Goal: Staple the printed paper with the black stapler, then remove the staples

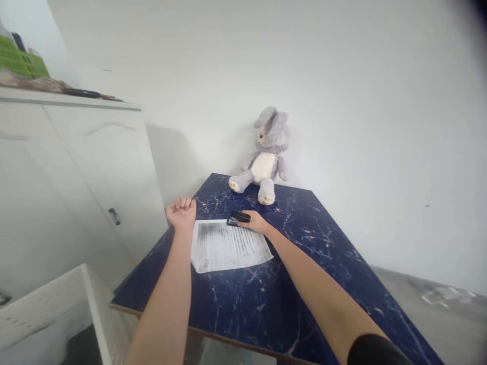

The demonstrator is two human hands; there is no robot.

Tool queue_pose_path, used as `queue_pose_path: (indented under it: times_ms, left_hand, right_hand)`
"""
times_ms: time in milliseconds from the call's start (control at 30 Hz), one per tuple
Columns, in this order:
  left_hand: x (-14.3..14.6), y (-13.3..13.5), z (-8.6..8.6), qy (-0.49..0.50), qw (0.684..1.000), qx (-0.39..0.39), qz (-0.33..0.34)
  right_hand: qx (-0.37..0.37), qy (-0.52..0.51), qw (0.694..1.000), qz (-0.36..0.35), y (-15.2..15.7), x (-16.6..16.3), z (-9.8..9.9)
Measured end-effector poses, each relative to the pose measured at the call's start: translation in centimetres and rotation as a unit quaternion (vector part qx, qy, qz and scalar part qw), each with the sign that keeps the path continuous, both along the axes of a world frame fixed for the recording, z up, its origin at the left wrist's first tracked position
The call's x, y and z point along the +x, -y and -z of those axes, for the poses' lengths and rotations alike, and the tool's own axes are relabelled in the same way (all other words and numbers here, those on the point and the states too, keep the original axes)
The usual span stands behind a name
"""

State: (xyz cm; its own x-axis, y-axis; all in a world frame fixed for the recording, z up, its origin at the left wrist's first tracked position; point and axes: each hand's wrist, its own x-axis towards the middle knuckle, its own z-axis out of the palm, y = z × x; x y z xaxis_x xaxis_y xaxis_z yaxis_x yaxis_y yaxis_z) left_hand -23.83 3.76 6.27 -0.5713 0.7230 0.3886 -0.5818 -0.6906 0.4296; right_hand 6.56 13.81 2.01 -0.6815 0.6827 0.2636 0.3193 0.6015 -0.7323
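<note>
A black stapler [239,218] lies over the upper edge of the printed paper [228,248], with my right hand [255,222] closed around its rear end. The stapler's front points left. My left hand [181,213] is turned palm up beside the paper's upper left corner, at the table's left edge. Its fingers are curled in, and nothing shows in them. The paper lies on the dark blue marbled table [243,304], and its lower right corner lifts slightly.
A grey plush rabbit [264,165] sits at the table's far end against the white wall [361,126]. To the left stand a white cabinet [102,152] and, nearer, a white plastic basket [89,294]. A green basket [23,61] rests on the cabinet.
</note>
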Motion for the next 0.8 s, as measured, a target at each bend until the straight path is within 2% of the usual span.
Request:
queue_pose_path:
  times_ms: [100,200,267,367,500,600,700,767,800]
  left_hand:
    - [-0.2,0.8,-0.2,-0.043,0.998,0.022,-0.027]
    - [-0.6,1.4,-0.5,-0.054,0.997,0.02,-0.041]
    - [-0.8,1.5,-0.7,-0.046,0.998,0.014,-0.043]
    - [-0.3,1.5,-1.1,-0.044,0.998,-0.033,-0.025]
    - [3.3,0.9,-1.8,-0.099,0.985,-0.093,0.108]
    - [8.3,0.7,-1.9,-0.189,0.951,-0.108,0.22]
    - [13.6,0.6,-1.1,-0.279,0.915,-0.116,0.269]
    - [16.4,0.8,-0.1,-0.419,0.856,-0.16,0.257]
    - [17.4,1.0,0.5,-0.511,0.812,-0.176,0.221]
  right_hand:
    - [-0.008,-0.036,0.998,-0.051,-0.7,-4.6,-0.1]
    - [-0.004,-0.049,0.995,-0.083,-0.7,-6.1,-0.4]
    - [-0.003,-0.041,0.995,-0.091,-0.2,-5.3,-0.5]
    - [-0.002,-0.025,0.996,-0.086,1.4,-2.5,-0.7]
    - [0.0,-0.016,0.999,-0.041,5.0,3.1,-0.6]
    - [0.009,-0.002,1.0,-0.009,8.5,7.6,-0.3]
    - [0.021,0.022,0.998,0.052,11.7,11.9,-0.3]
    - [0.039,0.043,0.995,0.081,13.5,14.3,-0.7]
    - [0.049,0.054,0.993,0.092,14.3,15.2,-1.1]
